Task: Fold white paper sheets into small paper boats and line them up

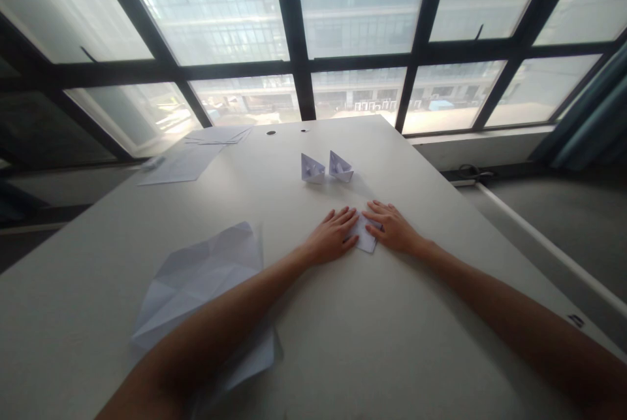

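A small folded piece of white paper (366,242) lies flat on the white table (353,315) between my hands. My left hand (333,235) rests on its left side with the fingers stretched out. From the right, my right hand (390,226) lies over the other side, fingers spread and palm down. Parts of the paper are covered by the fingers of both hands. Just beyond the hands stand two folded paper boats, the left boat (312,170) and the right boat (341,167), side by side and apart from my fingers.
Under and beside my left forearm lies a large creased sheet of paper (206,270). Flat papers (181,162) are at the table's far left. Windows (362,2) rise behind the table, and a white bar (543,237) runs along the right, beyond the edge.
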Tool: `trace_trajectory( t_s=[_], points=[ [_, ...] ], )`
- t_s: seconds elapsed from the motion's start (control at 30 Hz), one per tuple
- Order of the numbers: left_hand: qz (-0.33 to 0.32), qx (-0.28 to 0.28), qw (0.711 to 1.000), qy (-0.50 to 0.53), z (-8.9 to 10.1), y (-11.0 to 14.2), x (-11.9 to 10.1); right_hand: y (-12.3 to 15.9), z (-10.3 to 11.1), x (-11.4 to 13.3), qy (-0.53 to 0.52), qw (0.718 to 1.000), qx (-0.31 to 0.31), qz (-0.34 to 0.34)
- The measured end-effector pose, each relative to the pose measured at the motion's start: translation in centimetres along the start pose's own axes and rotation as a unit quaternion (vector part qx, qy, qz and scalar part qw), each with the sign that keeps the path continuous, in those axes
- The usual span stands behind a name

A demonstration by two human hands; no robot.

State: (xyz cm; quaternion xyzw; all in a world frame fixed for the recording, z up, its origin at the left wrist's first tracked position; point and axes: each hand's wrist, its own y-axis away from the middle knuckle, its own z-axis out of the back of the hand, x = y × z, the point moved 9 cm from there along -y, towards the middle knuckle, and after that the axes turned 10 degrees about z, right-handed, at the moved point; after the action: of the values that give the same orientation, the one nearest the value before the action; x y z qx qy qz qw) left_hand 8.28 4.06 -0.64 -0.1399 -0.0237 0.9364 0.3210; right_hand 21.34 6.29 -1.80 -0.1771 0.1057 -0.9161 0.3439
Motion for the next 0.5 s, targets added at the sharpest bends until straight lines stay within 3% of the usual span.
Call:
trace_trajectory(
  t_s=[0.13, 0.33, 0.5],
  points=[
    [0.011, 0.011, 1.0, -0.02, -0.2, 0.0, 0.1, 0.0, 0.2, 0.3, -0.014, 1.0, 0.007, -0.008],
    [0.014, 0.009, 1.0, -0.023, -0.3, -0.1, 0.2, 0.2, -0.1, 1.9, -0.019, 0.997, 0.05, 0.057],
    [0.015, 0.004, 1.0, -0.015, -0.1, -0.1, 0.1, 0.1, -0.4, 1.8, -0.017, 0.996, 0.062, 0.056]
  ],
)
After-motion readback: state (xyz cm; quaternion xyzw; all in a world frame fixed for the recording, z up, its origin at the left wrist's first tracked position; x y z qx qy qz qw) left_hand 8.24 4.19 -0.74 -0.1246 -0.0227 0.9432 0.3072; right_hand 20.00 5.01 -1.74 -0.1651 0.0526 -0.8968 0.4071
